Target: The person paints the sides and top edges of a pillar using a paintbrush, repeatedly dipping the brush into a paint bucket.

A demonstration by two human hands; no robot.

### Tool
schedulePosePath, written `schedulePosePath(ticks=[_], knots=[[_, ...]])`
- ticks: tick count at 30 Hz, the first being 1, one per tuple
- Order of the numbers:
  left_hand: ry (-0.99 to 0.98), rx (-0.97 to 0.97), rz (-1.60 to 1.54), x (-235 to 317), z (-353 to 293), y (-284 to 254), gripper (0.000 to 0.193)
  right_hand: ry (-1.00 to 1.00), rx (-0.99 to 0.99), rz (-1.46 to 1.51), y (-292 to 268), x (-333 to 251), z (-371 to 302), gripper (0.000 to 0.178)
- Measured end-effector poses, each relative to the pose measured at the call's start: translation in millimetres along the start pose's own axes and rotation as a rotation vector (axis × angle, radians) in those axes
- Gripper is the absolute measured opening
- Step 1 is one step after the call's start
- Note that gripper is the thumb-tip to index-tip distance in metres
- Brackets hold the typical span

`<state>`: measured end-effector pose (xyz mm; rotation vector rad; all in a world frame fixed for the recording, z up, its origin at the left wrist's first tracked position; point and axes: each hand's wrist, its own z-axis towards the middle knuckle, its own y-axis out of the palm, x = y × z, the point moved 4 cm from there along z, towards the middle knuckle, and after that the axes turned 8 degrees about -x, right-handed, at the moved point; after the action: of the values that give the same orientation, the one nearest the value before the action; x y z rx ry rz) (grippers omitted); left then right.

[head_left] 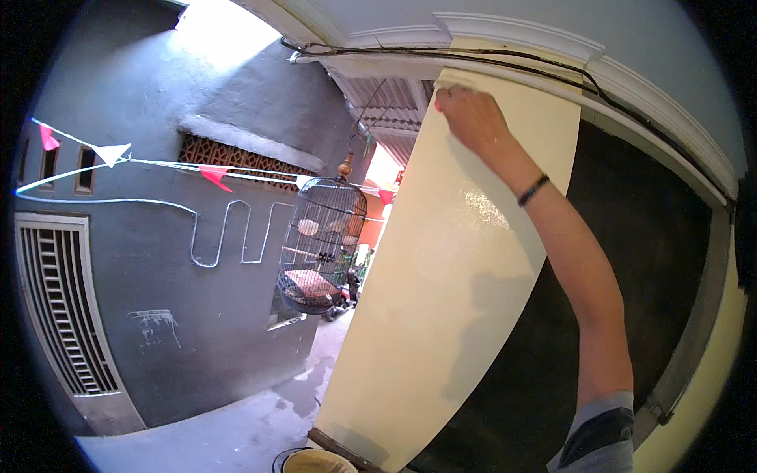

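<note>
My right hand (471, 114) is raised high against the cream-yellow wall panel (410, 315), near its top edge. Its fingers are closed on what looks like a paintbrush, mostly covered by the hand; a small red bit shows at the fingertips. Below the hand, a wet, glossy patch (487, 206) catches the light on the panel. A dark band circles my right wrist. At the lower edge stands a bucket (319, 463) with cream-coloured contents, beside the foot of the panel. My left hand is out of view.
Left of the panel hangs a domed birdcage (323, 244). Strings with red and white pennants (214, 176) cross before a grey wall (221, 315) with a barred door (67, 307). Black cables (441, 52) run above the panel. A dark opening or surface (623, 260) lies to its right.
</note>
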<state>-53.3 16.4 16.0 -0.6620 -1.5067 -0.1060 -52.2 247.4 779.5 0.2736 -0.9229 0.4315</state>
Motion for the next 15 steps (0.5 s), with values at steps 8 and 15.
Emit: schedulePosePath(ticks=[8,15], knots=[[-0.028,-0.029,-0.010,15,-12,-7,0.057,-0.334,-0.267,0.215,11,-130,-98,0.014],[0.039,0.000,-0.018,16,-10,-10,0.056,0.183,-0.411,0.923,11,-52,-90,0.025]])
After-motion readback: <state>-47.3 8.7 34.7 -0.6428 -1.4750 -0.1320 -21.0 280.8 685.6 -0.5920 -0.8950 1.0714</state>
